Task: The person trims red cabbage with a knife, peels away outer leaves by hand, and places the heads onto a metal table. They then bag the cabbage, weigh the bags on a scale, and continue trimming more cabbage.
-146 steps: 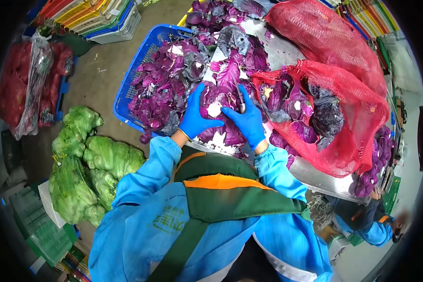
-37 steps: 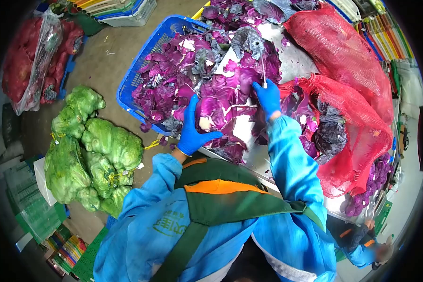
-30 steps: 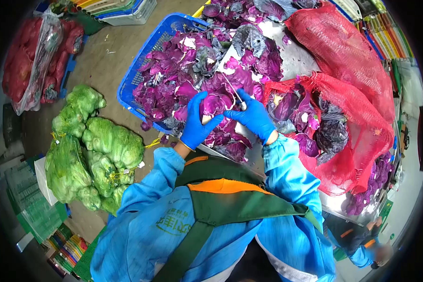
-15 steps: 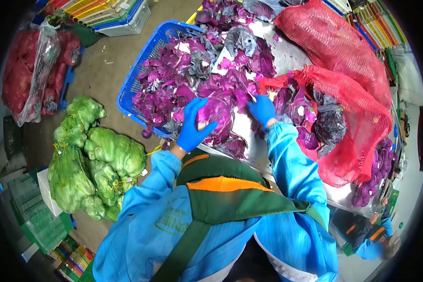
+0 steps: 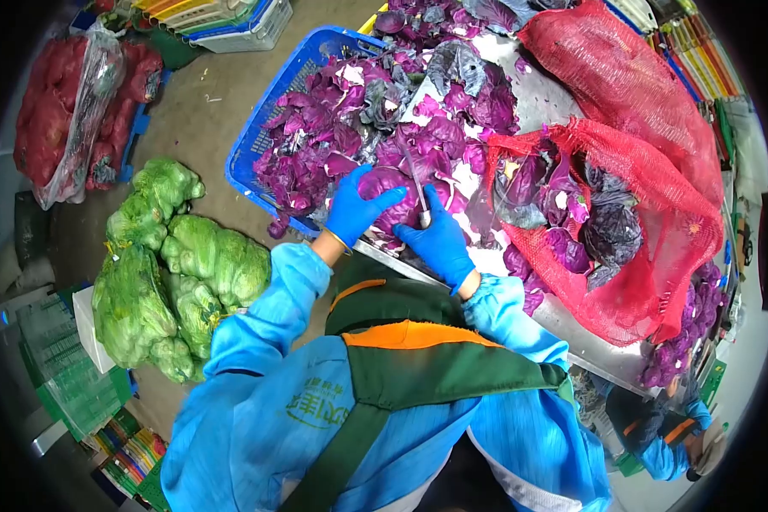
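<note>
My left hand [image 5: 356, 209], in a blue glove, grips the left side of a round red cabbage [image 5: 386, 183] near the table's front edge. On the cabbage's right side, my right hand [image 5: 439, 241], also gloved in blue, is closed round a small knife [image 5: 419, 189]. Its thin blade points away from me, alongside the cabbage. Loose purple leaves [image 5: 442, 135] lie behind the cabbage. To the left, a blue crate [image 5: 241, 162] is heaped with more purple leaves.
An opened red mesh bag [image 5: 683, 247] with dark cabbages lies right of my hands, a fuller red mesh bag [image 5: 623, 85] behind it. Bagged green vegetables [image 5: 218, 256] rest on the floor at left. A co-worker [image 5: 661, 435] is at lower right.
My right hand has come left from beside the mesh bag to the cabbage, bringing the knife alongside it. My left hand stays on the cabbage, and the view has shifted slightly.
</note>
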Demonstrator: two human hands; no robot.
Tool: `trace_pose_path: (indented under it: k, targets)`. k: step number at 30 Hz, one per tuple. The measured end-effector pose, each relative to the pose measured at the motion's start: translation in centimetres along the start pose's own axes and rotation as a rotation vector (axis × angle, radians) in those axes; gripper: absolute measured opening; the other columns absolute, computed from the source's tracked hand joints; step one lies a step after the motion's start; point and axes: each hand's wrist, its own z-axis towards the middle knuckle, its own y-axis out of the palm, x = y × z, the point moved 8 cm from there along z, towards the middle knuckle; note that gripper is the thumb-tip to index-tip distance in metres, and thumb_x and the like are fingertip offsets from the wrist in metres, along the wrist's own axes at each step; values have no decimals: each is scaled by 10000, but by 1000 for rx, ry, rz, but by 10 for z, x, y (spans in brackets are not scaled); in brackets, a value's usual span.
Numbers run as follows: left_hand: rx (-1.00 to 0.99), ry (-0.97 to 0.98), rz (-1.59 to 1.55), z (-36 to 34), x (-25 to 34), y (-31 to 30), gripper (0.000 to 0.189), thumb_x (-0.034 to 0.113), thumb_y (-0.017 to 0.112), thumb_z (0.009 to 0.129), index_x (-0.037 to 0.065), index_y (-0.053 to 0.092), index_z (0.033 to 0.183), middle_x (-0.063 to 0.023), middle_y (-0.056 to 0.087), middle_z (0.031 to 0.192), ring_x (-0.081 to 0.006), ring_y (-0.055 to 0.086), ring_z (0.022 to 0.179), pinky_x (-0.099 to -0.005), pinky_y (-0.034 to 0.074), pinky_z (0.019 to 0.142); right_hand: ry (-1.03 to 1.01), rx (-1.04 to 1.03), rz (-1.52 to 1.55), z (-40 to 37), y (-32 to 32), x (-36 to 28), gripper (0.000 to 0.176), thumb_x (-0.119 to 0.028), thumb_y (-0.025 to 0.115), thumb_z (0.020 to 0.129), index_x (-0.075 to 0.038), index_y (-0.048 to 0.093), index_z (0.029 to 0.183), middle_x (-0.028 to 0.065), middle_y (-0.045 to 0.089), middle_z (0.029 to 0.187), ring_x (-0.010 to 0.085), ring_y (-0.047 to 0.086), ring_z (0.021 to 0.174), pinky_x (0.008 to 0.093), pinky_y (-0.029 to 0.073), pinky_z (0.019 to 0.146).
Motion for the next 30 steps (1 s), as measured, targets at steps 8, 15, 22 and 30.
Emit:
trace_pose_path:
  k: [8, 15, 22, 30]
  targets:
    - [264, 187, -27, -10, 3, 7, 769, 264, 819, 743, -27, 424, 1335, -165, 526, 1264, -220, 520, 1160, -348, 415, 1003, -210, 17, 55, 32, -30, 9, 730, -122, 683, 711, -177, 449, 1400, 172, 680, 875, 234, 666, 754, 353, 512, 701]
    - [-127, 318, -105, -1, -8, -10, 890, 313, 831, 721, 24, 360, 1419, -138, 434, 1405, -245, 438, 1279, -365, 340, 1083, -223, 243, -88, 64, -76, 44, 647, -103, 690, 750, -233, 504, 1357, 167, 684, 997, 304, 675, 903, 388, 514, 777]
    - [-187, 367, 69, 0, 15, -11, 918, 316, 843, 695, 60, 357, 1430, -141, 420, 1420, -251, 406, 1313, -372, 320, 1099, -521, -95, -120, 49, -29, -32, 595, -236, 782, 724, -110, 571, 1265, 157, 681, 993, 324, 668, 901, 384, 510, 761]
    - [-62, 553, 231, -31, 25, -8, 989, 291, 855, 666, 61, 311, 1459, -152, 328, 1489, -287, 314, 1379, -409, 261, 1133, -124, 53, -64, 92, -40, 9, 286, -261, 743, 757, -47, 666, 930, 159, 641, 747, 308, 605, 646, 387, 482, 627]
